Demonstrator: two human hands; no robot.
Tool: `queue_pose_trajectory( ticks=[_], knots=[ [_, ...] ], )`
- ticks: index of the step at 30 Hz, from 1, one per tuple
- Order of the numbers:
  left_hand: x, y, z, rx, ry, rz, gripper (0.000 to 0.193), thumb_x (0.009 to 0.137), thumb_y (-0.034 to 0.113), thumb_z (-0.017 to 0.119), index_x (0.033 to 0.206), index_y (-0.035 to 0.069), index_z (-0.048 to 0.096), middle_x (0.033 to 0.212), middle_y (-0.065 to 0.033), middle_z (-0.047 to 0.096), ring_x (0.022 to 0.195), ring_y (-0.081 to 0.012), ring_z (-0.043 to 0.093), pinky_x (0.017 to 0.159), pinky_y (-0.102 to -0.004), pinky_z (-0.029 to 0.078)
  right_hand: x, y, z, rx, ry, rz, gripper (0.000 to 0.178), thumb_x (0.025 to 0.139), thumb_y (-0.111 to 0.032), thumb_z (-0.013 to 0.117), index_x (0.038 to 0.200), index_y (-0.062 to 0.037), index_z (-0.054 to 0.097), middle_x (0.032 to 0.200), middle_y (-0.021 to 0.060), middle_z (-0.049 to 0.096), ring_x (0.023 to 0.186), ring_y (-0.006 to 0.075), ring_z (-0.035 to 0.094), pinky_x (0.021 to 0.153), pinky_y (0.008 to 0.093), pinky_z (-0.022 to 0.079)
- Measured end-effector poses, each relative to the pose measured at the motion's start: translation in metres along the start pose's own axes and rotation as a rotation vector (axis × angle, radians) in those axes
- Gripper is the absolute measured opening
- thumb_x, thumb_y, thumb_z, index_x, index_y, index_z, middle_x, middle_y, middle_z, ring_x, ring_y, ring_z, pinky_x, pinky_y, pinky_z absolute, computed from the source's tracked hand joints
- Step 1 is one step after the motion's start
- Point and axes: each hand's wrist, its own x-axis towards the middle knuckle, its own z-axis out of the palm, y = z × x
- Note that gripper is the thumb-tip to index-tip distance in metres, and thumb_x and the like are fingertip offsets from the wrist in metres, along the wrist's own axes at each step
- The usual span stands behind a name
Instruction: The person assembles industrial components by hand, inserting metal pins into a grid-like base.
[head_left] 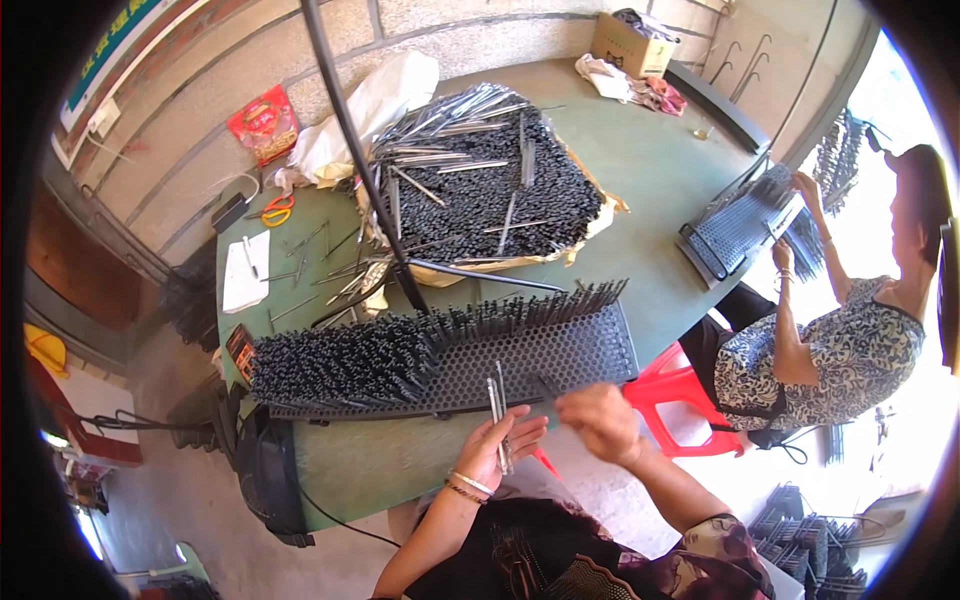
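My left hand [498, 447], palm up, holds a few thin silvery metal rods [496, 405] between thumb and fingers, their ends pointing up. To its right, my right hand [602, 423] is closed in a pinch, slightly blurred. A short dark rod [547, 384] sticks out from its fingertips over the rack. In front of both hands lies a long black rack [540, 355] full of round holes. Dark rods [340, 360] stand densely packed in its left part, and a row of them runs along the far edge to the right.
Beyond the rack, a big pile of dark rods [470, 190] lies on yellowish wrapping. A black post [350, 130] rises beside it. Orange-handled scissors [277, 210], white paper [246, 272] and a red packet [264, 125] are at left. A co-worker [830, 340] handles another rack [735, 235] at right.
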Motion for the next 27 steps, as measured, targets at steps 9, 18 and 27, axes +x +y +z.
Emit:
queue_pose_trajectory(
  ticks=[9,18,27],
  knots=[
    [-0.005,-0.001,0.012,0.121,0.001,-0.046,0.037,0.094,0.023,0.046,0.121,-0.001,0.045,0.114,-0.0224,0.056,0.103,-0.0284,0.058,0.088,-0.037,0.048,0.04,0.082,-0.069,0.027,0.413,0.575,0.014,0.08,-0.008,0.065,0.091,0.001,0.063,0.076,0.0059,0.064,0.072,0.0099,0.059,0.067,0.0241,0.045],
    [-0.006,-0.003,0.01,0.141,0.009,-0.043,0.035,0.094,0.022,0.045,0.121,-0.001,0.046,0.112,-0.0226,0.057,0.101,-0.0281,0.059,0.088,-0.0364,0.048,0.045,0.107,-0.066,-0.047,0.356,0.531,0.017,0.079,-0.009,0.066,0.091,0.0021,0.062,0.073,0.0056,0.063,0.067,0.01,0.056,0.066,0.0235,0.045],
    [-0.005,-0.002,0.011,0.145,0.006,-0.033,0.034,0.094,0.021,0.044,0.12,-0.002,0.046,0.111,-0.0229,0.058,0.101,-0.0283,0.06,0.087,-0.0363,0.049,0.045,0.11,-0.062,-0.076,0.389,0.544,0.016,0.079,-0.009,0.065,0.09,0.0021,0.062,0.071,0.0062,0.062,0.065,0.0108,0.056,0.065,0.0241,0.045]
  ],
)
